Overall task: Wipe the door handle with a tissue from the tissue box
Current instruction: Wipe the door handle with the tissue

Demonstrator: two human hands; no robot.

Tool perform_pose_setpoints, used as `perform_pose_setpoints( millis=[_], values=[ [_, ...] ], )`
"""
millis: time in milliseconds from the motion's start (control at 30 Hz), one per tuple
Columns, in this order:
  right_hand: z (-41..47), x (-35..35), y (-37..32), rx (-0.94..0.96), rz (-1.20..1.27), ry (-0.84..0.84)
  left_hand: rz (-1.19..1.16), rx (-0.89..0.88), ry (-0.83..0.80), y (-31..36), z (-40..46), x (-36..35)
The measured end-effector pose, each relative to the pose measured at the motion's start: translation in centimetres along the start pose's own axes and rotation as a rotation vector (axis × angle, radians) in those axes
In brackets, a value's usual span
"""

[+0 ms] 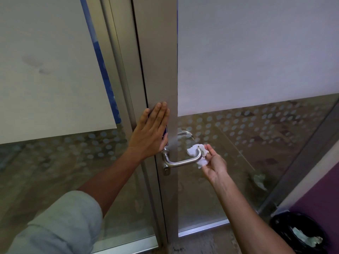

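Observation:
A brushed-steel lever door handle juts from the grey metal door frame at centre. My right hand pinches a crumpled white tissue against the handle's bent outer end. My left hand lies flat, fingers together, on the door frame just above the handle's base and holds nothing. The tissue box is out of view.
Frosted glass panels with dot patterns flank the frame on both sides. A keyhole sits below the handle's base. A black-lined waste bin with paper scraps stands at the lower right beside a purple wall.

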State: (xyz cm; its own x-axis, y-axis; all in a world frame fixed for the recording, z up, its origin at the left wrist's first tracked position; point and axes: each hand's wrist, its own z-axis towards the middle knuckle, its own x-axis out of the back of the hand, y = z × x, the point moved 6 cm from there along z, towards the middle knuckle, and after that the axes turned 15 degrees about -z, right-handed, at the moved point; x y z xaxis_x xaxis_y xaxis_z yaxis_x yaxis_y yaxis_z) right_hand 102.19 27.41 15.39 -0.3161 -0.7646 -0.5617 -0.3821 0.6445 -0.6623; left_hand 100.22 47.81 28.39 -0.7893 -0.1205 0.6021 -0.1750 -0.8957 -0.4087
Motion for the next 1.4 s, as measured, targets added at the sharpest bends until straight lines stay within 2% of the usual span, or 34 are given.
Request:
perform_pose_setpoints(
  millis=[200,333,633,867,1000,1100,1267,1400],
  values=[
    [-0.1,2.1,-3.1,0.192,0.019,0.072,0.01,0.009,0.002,0.1,0.0,-0.1],
    [-0.4,3.8,-2.8,0.236,-0.119,0.099,0.004,0.005,0.006,0.0,0.0,-0.3],
    [-1.1,5.0,-1.3,0.216,-0.186,-0.005,0.0,0.004,0.017,0.0,-0.2,-0.7],
    [-1.8,6.3,-0.3,0.151,-0.26,0.069,-0.02,0.002,0.03,0.0,-0.2,-0.8],
    [-1.5,6.7,-0.5,0.153,-0.213,0.176,-0.027,-0.005,0.031,0.1,-0.2,-0.8],
    [-1.1,5.6,-1.8,0.289,-0.416,0.224,-0.036,-0.009,0.034,0.0,-0.2,-0.7],
    [-1.3,0.7,-4.5,0.752,-0.887,0.2,-0.042,-0.017,0.046,0.1,-0.2,-0.7],
    [-1.8,-3.0,-3.6,1.058,-1.448,0.096,-0.04,-0.012,0.057,0.1,-0.2,-0.7]
  ],
)
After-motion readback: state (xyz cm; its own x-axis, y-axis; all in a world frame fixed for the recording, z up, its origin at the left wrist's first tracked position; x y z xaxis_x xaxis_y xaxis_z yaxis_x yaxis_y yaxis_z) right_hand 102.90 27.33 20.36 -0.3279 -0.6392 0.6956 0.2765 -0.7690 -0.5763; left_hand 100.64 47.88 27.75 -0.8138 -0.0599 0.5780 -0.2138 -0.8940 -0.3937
